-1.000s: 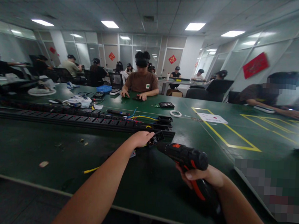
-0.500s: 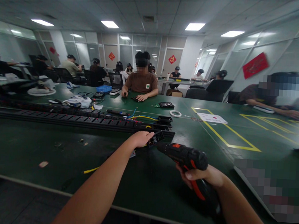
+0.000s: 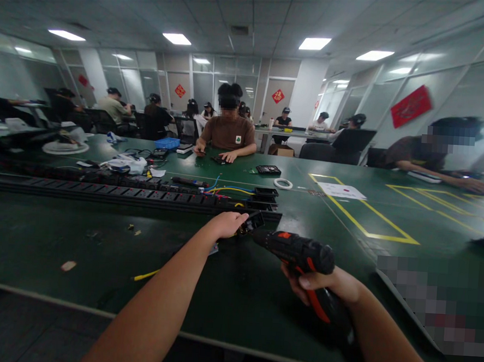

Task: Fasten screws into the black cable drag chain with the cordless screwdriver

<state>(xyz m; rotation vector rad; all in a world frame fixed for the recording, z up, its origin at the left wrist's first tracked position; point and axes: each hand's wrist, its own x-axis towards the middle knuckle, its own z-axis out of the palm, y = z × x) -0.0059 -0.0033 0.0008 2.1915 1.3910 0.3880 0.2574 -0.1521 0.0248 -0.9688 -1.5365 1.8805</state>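
My left hand (image 3: 230, 224) is closed on a small black box-like part (image 3: 255, 222), held tilted just above the table. In my right hand (image 3: 326, 284) is a black and orange cordless drill (image 3: 297, 250), gripped by its handle. The drill's nose points left at the black part, and whether its tip touches the part I cannot tell. Beneath my left forearm a yellow cable (image 3: 146, 275) sticks out. Just beyond my left hand lie long black power strips (image 3: 155, 195), with blue and yellow wires (image 3: 229, 190) at their right end.
On the green table (image 3: 217, 310) lie a white ring of tape (image 3: 283, 183), a black case (image 3: 268, 170), a paper sheet (image 3: 342, 191) and a blue basket (image 3: 167, 143). A person (image 3: 227, 128) sits opposite; another person (image 3: 411, 150) works at the right.
Almost nothing differs; the whole view has shifted very slightly. Both hands keep their holds, with the drill still at the black part.
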